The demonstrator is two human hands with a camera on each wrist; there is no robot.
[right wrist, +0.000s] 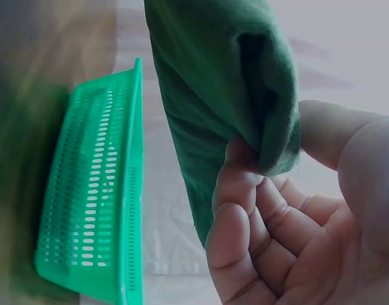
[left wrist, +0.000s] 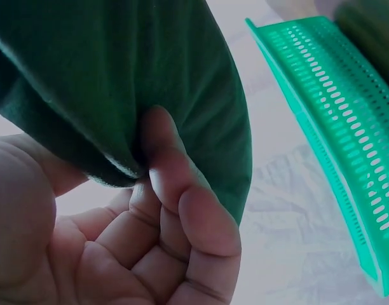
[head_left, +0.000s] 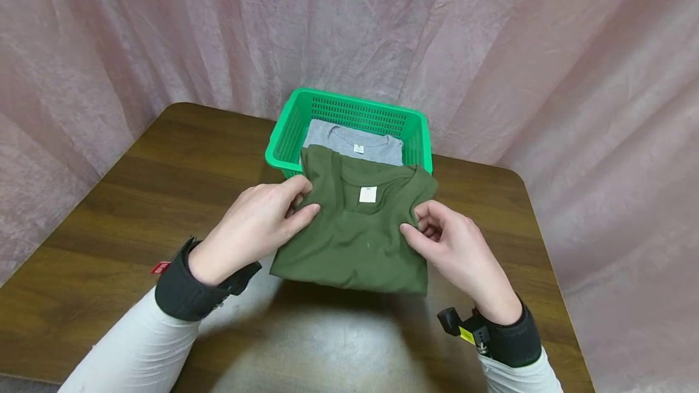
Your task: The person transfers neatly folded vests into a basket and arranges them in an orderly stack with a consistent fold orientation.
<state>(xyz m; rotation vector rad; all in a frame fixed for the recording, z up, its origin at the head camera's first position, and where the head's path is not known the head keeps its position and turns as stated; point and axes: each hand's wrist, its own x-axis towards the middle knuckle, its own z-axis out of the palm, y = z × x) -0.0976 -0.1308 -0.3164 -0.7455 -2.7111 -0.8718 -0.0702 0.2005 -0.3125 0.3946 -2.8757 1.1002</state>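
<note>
A folded olive-green T-shirt (head_left: pixel 355 247) with a white neck label hangs in the air between both hands, in front of the basket. My left hand (head_left: pixel 262 217) pinches its left side, thumb on the front and fingers behind. On the opposite edge, my right hand (head_left: pixel 455 241) grips the cloth in the same way. Both wrist views show the green fabric (left wrist: pixel 188 82) caught between thumb and curled fingers. Behind the shirt stands a green plastic basket (head_left: pixel 278 138), with a folded grey T-shirt (head_left: pixel 377 147) inside. The held shirt hides the basket's front.
The basket stands on a brown wooden table (head_left: pixel 125 211) near its far edge. Pink curtains (head_left: pixel 349 23) hang behind and along the sides. A bright patch of light falls on the near part of the tabletop.
</note>
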